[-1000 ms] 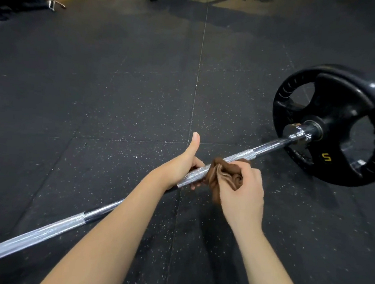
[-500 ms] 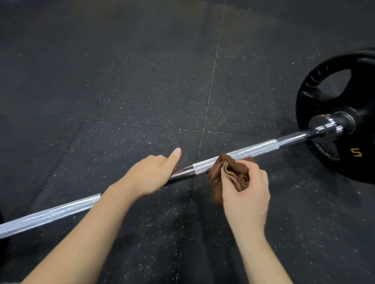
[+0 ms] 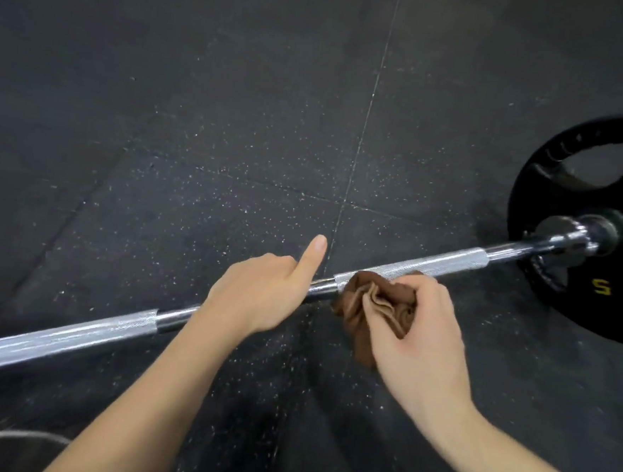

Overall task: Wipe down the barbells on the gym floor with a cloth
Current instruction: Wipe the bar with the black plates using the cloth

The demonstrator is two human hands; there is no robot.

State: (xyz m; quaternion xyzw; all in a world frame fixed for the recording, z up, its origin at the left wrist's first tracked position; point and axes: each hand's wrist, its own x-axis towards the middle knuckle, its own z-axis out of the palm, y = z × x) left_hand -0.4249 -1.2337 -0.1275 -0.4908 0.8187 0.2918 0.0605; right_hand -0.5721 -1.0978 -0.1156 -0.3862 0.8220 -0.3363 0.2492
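Clutching the cloth (image 3: 367, 306) against the barbell (image 3: 429, 266); plate (image 3: 570, 309) reads "5".

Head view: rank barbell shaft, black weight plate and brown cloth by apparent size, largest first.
1. barbell shaft: longest, crosses nearly the whole frame.
2. weight plate: broader but cropped at the right edge; order against the shaft unsure.
3. brown cloth: smallest, partly bunched in the right hand.
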